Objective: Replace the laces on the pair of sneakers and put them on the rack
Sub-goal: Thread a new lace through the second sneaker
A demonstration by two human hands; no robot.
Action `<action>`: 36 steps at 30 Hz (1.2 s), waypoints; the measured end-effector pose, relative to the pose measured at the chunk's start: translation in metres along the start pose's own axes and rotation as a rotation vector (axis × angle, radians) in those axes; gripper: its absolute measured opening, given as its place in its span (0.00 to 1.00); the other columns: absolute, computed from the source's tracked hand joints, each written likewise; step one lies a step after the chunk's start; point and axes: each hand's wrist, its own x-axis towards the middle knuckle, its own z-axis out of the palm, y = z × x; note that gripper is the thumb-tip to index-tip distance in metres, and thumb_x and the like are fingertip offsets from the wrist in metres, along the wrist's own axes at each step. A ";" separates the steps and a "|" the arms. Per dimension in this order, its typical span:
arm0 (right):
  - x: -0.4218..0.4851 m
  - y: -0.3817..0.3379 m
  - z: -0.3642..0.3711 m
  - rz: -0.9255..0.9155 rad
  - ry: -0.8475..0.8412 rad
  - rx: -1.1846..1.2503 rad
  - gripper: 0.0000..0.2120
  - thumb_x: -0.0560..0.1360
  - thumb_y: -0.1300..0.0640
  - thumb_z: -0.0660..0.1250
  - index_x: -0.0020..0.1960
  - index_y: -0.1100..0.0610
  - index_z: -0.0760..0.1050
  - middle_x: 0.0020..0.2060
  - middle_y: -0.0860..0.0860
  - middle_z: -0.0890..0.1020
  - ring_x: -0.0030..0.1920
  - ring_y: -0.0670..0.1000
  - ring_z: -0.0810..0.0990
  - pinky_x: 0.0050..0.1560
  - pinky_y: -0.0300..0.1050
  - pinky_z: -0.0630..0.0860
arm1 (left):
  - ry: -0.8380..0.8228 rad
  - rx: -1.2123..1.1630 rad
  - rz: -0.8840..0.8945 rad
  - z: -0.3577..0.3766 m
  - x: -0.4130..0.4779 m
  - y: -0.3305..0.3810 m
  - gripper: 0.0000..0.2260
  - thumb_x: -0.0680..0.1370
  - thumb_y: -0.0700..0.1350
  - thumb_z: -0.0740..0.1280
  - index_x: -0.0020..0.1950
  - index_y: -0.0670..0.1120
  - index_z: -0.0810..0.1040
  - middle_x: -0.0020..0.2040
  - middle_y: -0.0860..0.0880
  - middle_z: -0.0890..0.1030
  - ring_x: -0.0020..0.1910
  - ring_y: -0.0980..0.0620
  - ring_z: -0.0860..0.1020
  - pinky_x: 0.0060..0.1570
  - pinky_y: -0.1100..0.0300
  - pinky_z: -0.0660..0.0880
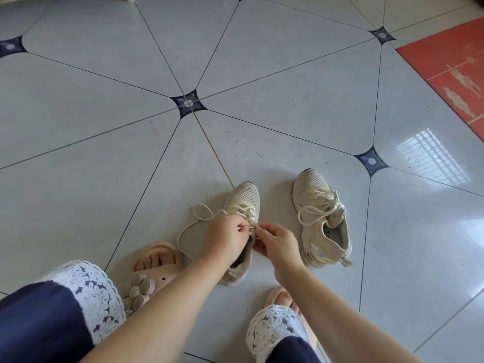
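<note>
Pinching the soft cream lace (pixel 242 207) at the top eyelets of the near sneaker (pixel 243 195) on the tiled floor (pixel 262 74), with left hand (pixel 225 237) and right hand (pixel 277 242) both nipping it between curled fingers. Probably limp and light, best gripped near the tip. Second sneaker (pixel 311 179) just beside on the right; wide floor ahead, feet close behind.

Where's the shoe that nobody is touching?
In the head view, the untouched sneaker lies on the floor at lower right, just right of the sneaker being laced, below a dark diamond tile.
</note>
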 end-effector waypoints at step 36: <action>0.001 -0.007 -0.009 0.130 -0.067 0.004 0.04 0.72 0.65 0.69 0.40 0.59 0.77 0.31 0.51 0.81 0.31 0.46 0.81 0.36 0.38 0.78 | -0.074 -0.107 -0.022 0.006 0.000 -0.009 0.04 0.74 0.42 0.68 0.47 0.47 0.82 0.45 0.52 0.82 0.47 0.53 0.78 0.46 0.63 0.71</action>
